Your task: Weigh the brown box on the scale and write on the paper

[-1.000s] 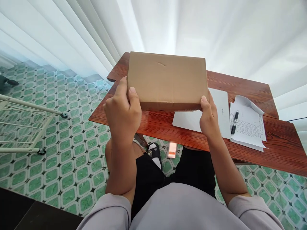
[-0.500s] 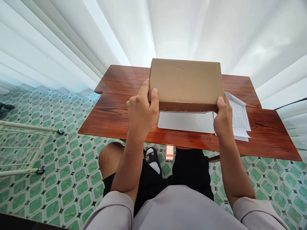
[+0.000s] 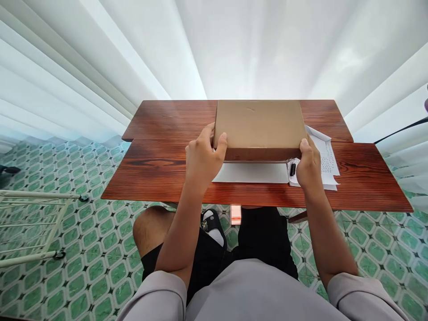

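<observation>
A brown cardboard box (image 3: pixel 259 125) is held between my two hands above the wooden table. My left hand (image 3: pixel 205 154) grips its near left corner, thumb on top and fingers along the side. At the near right corner, my right hand (image 3: pixel 308 161) is closed on it the same way. Under the box's near edge shows a flat white panel (image 3: pixel 250 173), its far part hidden by the box. Papers with printed text (image 3: pixel 329 160) lie beside my right hand. A small black object (image 3: pixel 293 170) rests on the papers, its kind unclear.
The dark red wooden table (image 3: pixel 150 167) spans the middle of the view. White curtains (image 3: pixel 234 49) hang behind it. A pale metal rack on casters (image 3: pixel 36 196) stands on the green tiled floor (image 3: pixel 100 258) at left. My knees are under the near table edge.
The box has moved lower and farther from me, closer to the table, with both hands still on it. The small black object on the papers has come into view. The camera has shifted slightly.
</observation>
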### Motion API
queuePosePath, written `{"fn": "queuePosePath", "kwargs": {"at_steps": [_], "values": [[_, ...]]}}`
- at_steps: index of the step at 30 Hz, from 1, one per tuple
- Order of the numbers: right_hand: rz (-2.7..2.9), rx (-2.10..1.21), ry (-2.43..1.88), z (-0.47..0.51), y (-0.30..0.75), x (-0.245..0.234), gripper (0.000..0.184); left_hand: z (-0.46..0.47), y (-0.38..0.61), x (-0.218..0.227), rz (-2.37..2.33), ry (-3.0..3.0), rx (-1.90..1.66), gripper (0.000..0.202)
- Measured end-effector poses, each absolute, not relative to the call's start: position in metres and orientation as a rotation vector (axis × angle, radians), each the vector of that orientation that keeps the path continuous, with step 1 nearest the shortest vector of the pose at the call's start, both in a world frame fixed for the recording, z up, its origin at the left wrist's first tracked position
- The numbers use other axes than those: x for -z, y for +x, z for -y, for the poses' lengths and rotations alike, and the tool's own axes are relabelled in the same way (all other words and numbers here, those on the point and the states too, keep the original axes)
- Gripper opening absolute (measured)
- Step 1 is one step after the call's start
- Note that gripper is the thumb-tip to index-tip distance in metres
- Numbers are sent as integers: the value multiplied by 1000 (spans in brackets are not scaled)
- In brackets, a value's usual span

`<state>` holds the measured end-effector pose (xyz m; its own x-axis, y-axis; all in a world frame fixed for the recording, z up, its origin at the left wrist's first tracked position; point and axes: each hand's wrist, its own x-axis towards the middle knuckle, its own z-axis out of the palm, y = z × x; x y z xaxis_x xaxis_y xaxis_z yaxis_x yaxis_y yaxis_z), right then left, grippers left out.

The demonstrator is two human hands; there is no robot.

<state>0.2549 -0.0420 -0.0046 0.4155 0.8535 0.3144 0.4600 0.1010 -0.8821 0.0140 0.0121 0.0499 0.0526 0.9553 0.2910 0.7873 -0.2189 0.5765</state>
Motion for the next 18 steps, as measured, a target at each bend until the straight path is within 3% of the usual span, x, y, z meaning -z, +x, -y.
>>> {"fn": "queuePosePath", "kwargs": {"at_steps": [18], "values": [[1243,-430,-1601,42,260,22,52,-14,19,-35,-1827,2047,-735,50]]}}
